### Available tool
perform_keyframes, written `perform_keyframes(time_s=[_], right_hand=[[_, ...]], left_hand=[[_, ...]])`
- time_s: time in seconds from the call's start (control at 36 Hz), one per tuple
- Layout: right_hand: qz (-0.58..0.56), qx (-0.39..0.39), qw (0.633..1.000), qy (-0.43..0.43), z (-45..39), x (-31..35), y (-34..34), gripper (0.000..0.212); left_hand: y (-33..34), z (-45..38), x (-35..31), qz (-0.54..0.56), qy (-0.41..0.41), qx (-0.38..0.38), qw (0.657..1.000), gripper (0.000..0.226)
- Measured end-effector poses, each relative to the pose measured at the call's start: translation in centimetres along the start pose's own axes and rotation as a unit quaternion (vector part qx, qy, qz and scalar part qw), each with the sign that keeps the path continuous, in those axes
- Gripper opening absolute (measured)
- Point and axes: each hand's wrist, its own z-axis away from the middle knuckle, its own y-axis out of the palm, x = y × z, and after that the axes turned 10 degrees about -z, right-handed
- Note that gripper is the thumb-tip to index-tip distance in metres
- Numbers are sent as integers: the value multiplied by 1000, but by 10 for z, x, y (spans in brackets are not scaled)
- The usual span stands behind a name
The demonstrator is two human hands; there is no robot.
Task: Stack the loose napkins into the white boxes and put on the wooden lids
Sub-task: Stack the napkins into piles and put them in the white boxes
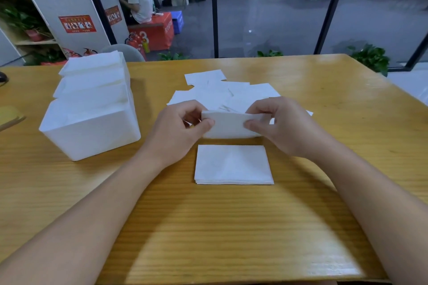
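White folded napkin [228,125] pinched at both ends by left hand [178,132] and right hand [281,126], each grip closed; thin sheet could slip or unfold over stack [234,165].

**Napkins and boxes on the table**

A folded white napkin [228,125] was held up on edge between both hands, over the middle of the wooden table. Just in front of it, nearer the person, a small neat stack of folded napkins [233,165] lay flat and squared. Behind it, loose napkins [228,92] lay spread and overlapping. To the left stood three white boxes [92,109] in a row, lidless, touching one another, the two farther ones filled with napkins that rose above their rims.
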Motion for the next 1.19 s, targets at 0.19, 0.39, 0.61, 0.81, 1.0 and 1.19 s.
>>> perform_keyframes(time_s=[0.19,0.39,0.61,0.81,1.0,1.19], right_hand=[[5,15,1000,-3,2,2,5,9],[-28,0,1000,-2,2,5,-3,14],[-125,30,991,32,6,26,-28,17],[-53,166,970,170,10,21,-23,17],[-10,200,965,169,11,20,-14,15],[55,152,976,148,6,14,-15,24]], left_hand=[[4,3,-9,-56,24,-11,998,9],[3,3,-6,-47,22,-27,998,8],[-7,-1,-15,32,44,-52,997,13],[-4,3,-8,-47,-46,157,985,6],[-4,4,-5,-89,-32,183,979,3],[-6,4,-2,-121,-33,197,972,5]])
